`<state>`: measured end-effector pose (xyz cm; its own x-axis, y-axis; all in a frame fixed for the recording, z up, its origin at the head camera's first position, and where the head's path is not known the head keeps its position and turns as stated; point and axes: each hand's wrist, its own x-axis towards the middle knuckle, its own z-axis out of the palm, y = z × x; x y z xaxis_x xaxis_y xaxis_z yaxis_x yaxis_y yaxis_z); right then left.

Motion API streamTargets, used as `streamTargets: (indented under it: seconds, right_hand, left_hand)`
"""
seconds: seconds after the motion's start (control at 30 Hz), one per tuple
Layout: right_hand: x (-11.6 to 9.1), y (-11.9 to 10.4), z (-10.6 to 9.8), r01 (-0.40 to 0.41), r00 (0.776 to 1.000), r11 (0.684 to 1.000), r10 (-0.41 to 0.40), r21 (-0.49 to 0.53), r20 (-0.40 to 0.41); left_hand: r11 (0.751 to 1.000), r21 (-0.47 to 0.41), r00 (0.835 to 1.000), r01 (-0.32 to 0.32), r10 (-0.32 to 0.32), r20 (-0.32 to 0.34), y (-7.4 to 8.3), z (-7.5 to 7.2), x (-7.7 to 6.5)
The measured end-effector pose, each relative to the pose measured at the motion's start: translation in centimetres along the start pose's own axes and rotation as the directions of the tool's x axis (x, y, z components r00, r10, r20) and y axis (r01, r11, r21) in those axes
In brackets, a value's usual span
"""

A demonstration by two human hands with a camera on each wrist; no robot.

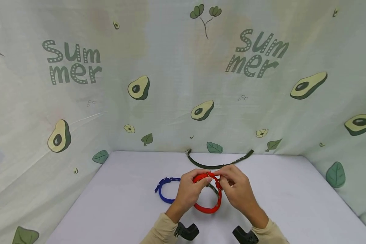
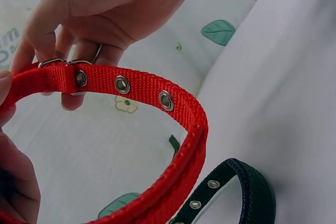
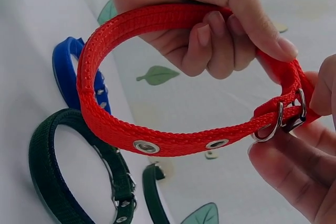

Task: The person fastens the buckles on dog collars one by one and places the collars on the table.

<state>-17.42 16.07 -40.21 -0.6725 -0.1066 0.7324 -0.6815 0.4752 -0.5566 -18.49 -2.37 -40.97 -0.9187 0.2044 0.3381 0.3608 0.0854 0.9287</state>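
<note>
A red collar [image 1: 208, 210] with metal eyelets is held up in a closed loop between both hands. My left hand [image 1: 189, 189] grips its band near the buckle, the thumb lying along the webbing in the right wrist view. At the buckle [image 3: 281, 121], my right hand [image 1: 239, 191] pinches the strap between thumb and fingers; other fingers of it sit under the metal ring. The strap passes through the buckle. Part of the band is hidden behind the left hand.
Beyond the red loop, a dark green collar [image 3: 44, 166] stands on the white table [image 1: 122, 203]. A blue collar [image 1: 163, 195] lies left of the left hand. Farther back, another dark green collar [image 1: 207, 167] is stretched open near the printed curtain [image 1: 170, 135].
</note>
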Motion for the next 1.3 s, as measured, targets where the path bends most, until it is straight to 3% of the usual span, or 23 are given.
streamTargets:
  seconds: [0.63,0.87,1.13,1.3]
  right_hand:
    - [-0.4,0.5,0.3,0.024,0.999,1.0,-0.025,0.015,0.032]
    - [-0.3,0.1,0.6,-0.068,0.998,0.996,0.068,0.056,-0.003]
    - [0.1,-1.9,0.6,-0.161,0.986,0.982,0.163,0.094,-0.017]
    - [0.0,-1.6,0.6,-0.224,0.974,0.963,0.227,0.153,-0.003]
  left_hand:
    - [0.997,-0.038,0.998,0.064,-0.064,0.017,-0.2,-0.1,0.3]
    - [0.993,-0.072,0.995,0.093,-0.095,-0.023,-0.1,-0.3,0.5]
    - [0.992,-0.083,0.995,0.091,-0.093,-0.022,-0.1,-0.5,0.6]
    - [0.991,-0.099,0.996,0.089,-0.091,-0.015,0.0,-0.6,0.6]
